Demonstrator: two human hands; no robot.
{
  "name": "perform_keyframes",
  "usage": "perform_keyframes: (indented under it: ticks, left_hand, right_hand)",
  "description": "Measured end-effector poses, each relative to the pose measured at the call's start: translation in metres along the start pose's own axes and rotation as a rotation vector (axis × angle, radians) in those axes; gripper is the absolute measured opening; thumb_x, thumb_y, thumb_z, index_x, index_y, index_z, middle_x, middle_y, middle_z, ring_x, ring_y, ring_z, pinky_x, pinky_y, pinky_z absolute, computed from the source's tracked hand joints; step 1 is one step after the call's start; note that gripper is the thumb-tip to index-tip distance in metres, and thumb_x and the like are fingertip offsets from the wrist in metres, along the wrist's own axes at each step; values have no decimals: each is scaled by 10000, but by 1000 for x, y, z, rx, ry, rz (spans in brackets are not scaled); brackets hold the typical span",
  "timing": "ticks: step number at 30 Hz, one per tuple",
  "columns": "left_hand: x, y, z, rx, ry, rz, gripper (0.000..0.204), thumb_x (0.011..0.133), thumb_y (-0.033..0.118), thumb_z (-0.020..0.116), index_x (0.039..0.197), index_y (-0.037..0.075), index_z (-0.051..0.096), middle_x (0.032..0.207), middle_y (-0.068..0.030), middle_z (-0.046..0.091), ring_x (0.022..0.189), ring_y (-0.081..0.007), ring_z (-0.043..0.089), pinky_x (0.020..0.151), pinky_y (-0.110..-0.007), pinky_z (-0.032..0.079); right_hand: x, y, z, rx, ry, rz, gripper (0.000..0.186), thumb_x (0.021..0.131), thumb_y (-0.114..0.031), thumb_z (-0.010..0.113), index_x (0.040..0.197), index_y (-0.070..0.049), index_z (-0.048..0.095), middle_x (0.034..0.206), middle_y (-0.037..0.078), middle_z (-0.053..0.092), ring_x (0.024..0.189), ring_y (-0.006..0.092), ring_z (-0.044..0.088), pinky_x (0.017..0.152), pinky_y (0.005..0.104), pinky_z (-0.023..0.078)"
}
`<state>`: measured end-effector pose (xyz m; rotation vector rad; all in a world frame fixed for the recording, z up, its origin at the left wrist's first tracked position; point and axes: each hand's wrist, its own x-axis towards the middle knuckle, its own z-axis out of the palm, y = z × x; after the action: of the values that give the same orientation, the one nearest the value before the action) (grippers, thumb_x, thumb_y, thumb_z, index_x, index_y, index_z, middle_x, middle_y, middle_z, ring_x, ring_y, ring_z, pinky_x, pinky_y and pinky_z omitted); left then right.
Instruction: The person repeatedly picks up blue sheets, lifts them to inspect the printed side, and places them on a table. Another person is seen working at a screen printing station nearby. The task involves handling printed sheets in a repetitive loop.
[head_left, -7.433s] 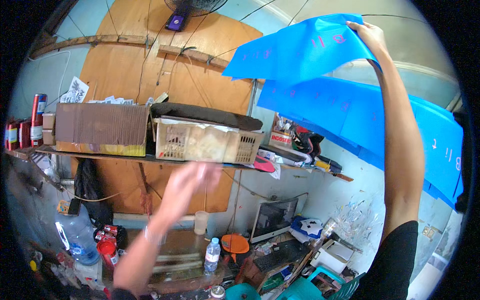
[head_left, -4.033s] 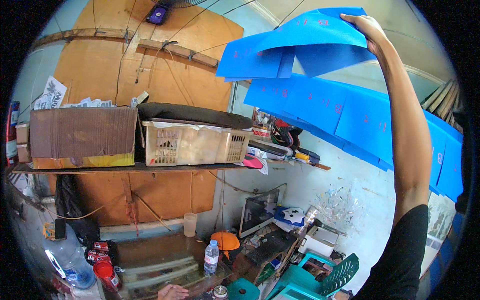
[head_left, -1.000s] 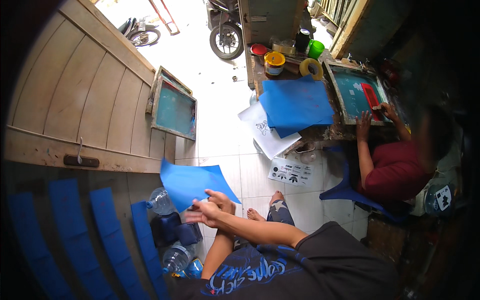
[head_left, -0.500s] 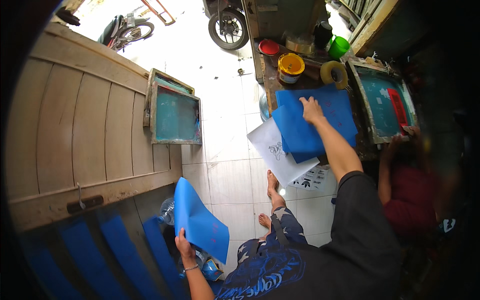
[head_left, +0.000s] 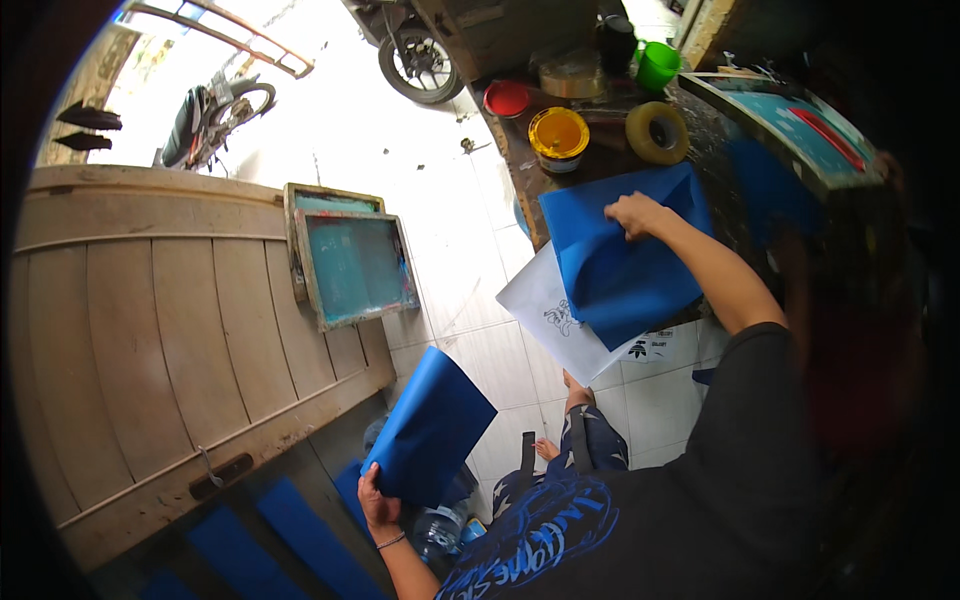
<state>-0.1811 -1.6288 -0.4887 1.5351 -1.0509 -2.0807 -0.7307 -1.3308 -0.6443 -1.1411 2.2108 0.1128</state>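
My left hand (head_left: 380, 500) grips a bent blue sheet (head_left: 435, 410) by its edge, low over the tiled floor. My right hand (head_left: 635, 215) has its fingers closed on the top sheet of a blue stack (head_left: 620, 285) on the dark workbench, and that sheet is bowed up. A white sheet with a line drawing (head_left: 540, 290) sticks out from under the stack. Beside it are a yellow paint tub (head_left: 557, 145), a roll of tape (head_left: 640, 120), a red lid (head_left: 506, 98) and a green mug (head_left: 657, 65).
A wooden door (head_left: 120, 340) with two screen frames (head_left: 355, 265) against it is at left, blue strips (head_left: 290, 530) below. Motorcycles (head_left: 205, 125) stand outside. A co-worker in red (head_left: 860, 390) sits in shadow at right by a tilted screen frame (head_left: 780, 130). Water bottles (head_left: 435, 530) lie by my legs.
Since half a second ago the stack's top sheet has bowed under my right hand, and the co-worker's screen has tilted up. Earlier I faced a shelf, holding blue sheets high.
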Motion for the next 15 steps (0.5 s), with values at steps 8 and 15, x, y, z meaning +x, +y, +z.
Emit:
perform_keyframes:
  ticks: [8,15]
  left_hand:
    - [-5,32,19,413,-183,256,203,860,195,548,937,7,540,869,-55,562,798,-155,537,736,-287,436]
    - [-13,17,1,974,-367,688,361,891,242,542,642,79,337,628,30,306,557,-80,299,509,-254,290]
  right_hand:
    - [-218,-64,22,153,-280,-88,281,664,-159,641,918,-40,653,861,173,645,832,313,615,731,383,490]
    - [-437,-193,126,1254,168,310,278,785,-170,649,925,60,580,867,93,637,776,156,600,723,273,479]
